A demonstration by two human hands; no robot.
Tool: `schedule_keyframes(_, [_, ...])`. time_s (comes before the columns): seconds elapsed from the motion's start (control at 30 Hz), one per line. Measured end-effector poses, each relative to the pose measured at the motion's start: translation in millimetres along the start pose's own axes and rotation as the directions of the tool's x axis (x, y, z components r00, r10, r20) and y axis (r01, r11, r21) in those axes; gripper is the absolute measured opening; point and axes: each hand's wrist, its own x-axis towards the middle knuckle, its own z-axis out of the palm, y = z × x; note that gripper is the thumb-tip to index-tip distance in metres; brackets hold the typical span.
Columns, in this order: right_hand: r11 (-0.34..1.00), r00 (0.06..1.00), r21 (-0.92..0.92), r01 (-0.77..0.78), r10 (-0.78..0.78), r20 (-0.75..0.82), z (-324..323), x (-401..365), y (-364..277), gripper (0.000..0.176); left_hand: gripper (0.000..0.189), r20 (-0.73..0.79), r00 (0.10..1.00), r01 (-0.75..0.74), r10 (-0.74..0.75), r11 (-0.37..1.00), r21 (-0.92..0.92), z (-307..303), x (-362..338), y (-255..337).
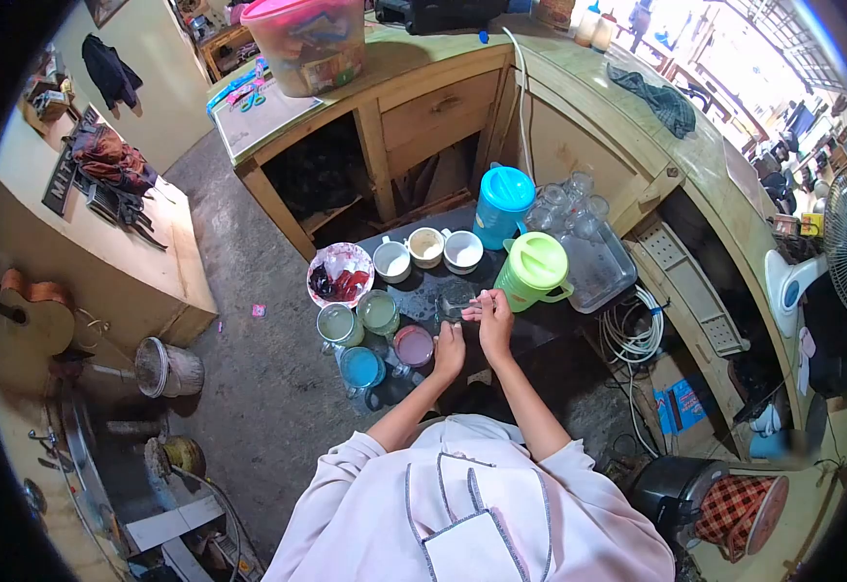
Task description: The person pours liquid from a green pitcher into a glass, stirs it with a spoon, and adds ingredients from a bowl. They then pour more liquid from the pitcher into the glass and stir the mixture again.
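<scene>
A clear glass mug [454, 297] stands or is held over the dark low table. My right hand [491, 318] is at its handle side, fingers closed around what looks like the handle. Just below the mug is my left hand [450, 349], closed and close to its base; its grip is partly hidden. To the left are glass mugs of pink liquid [413, 345], blue liquid [360, 367], greenish liquid [379, 311] and pale liquid [339, 325]. Behind them sits a bowl of red and dark pieces [340, 274]. A lidded green pitcher [533, 270] is beside my right hand.
White cups [462, 252] line the table's back, beside a blue pitcher [504, 206]. Several upturned glasses [569, 206] rest at a metal tray [603, 278]. A wooden counter [443, 68] curves behind. Coiled white cable [634, 330] and a rice cooker [676, 490] are at right.
</scene>
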Motion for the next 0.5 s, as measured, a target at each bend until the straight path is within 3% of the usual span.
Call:
schedule_keyframes(0.37, [0.996, 0.977, -0.010, -0.085, 0.085, 0.196, -15.8, 24.7, -17.0, 0.020, 0.031, -0.017, 1.000, -0.024, 0.023, 0.998, -0.059, 3.4, -1.1, -0.2])
schedule_keyframes(0.5, [0.982, 0.956, -0.182, -0.056, 0.105, 0.272, -11.8, 45.8, -21.7, 0.024, 0.031, -0.081, 0.994, -0.080, 0.075, 0.995, -0.067, 9.7, -1.3, -5.8])
